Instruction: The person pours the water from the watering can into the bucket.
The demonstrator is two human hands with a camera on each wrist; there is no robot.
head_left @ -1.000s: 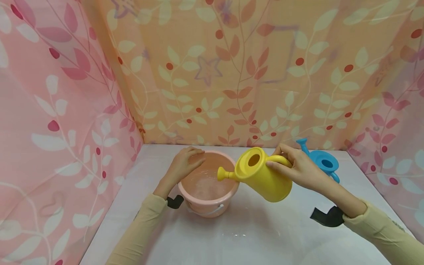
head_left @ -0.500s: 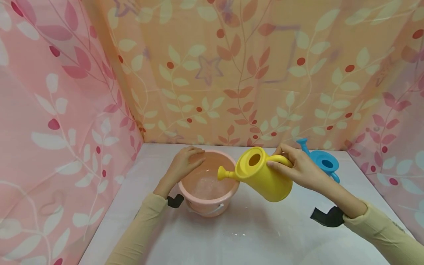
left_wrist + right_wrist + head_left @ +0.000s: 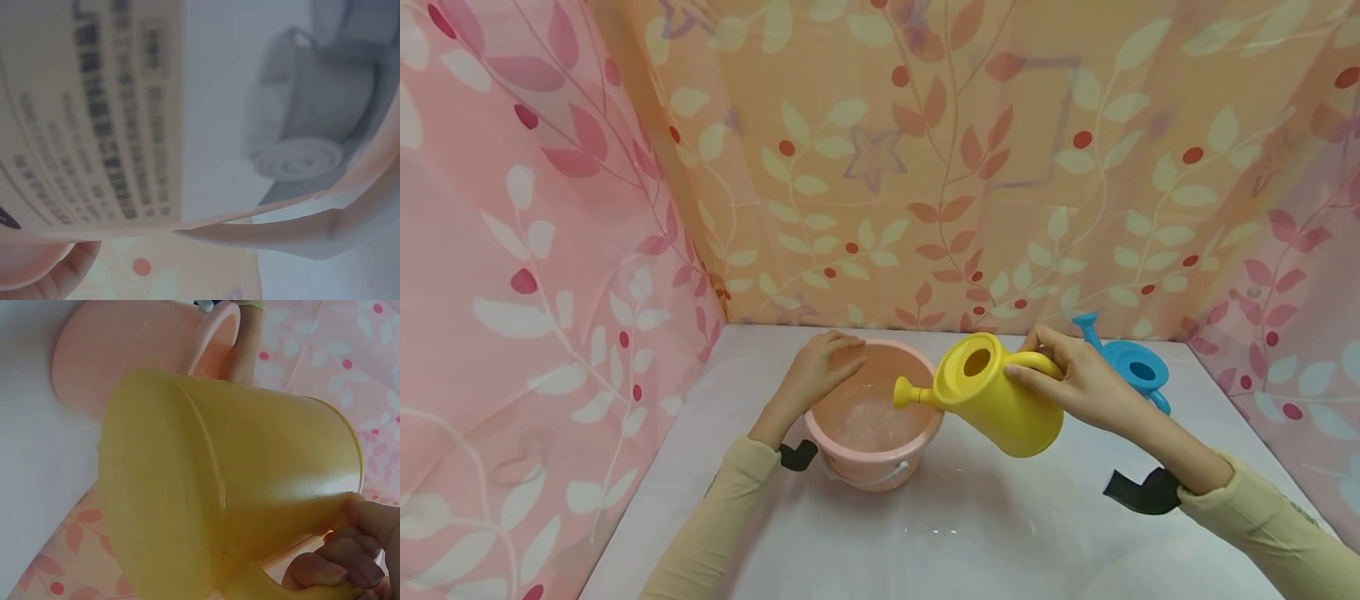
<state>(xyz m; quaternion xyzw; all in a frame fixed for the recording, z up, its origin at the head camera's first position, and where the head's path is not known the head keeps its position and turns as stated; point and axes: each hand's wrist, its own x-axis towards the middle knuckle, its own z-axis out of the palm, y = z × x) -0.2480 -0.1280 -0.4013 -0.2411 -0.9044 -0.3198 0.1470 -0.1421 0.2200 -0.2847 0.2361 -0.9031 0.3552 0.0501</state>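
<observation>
My right hand point(image 3: 1078, 379) grips the handle of a yellow watering can point(image 3: 1007, 408), tilted left above the table. Its spout reaches over the rim of a pink bucket point(image 3: 872, 457). Rippled water point(image 3: 872, 425) shows inside the bucket, but no clear stream can be made out. In the right wrist view the can point(image 3: 250, 469) fills the middle, with curled fingers point(image 3: 325, 569) round its handle. My left hand point(image 3: 820, 371) holds the bucket's left rim, thumb toward the inside. The left wrist view shows the bucket's labelled wall up close and a few fingers point(image 3: 65, 272) at the rim.
A blue watering can point(image 3: 1135, 364) stands at the back right, behind my right wrist. Small wet drops point(image 3: 932, 531) lie on the white table point(image 3: 850, 558) in front of the bucket. Patterned cloth walls point(image 3: 880, 208) enclose the table at the back and sides.
Ripples on the water in the bucket have shifted. Both hands, the yellow watering can and the bucket stay practically where they were.
</observation>
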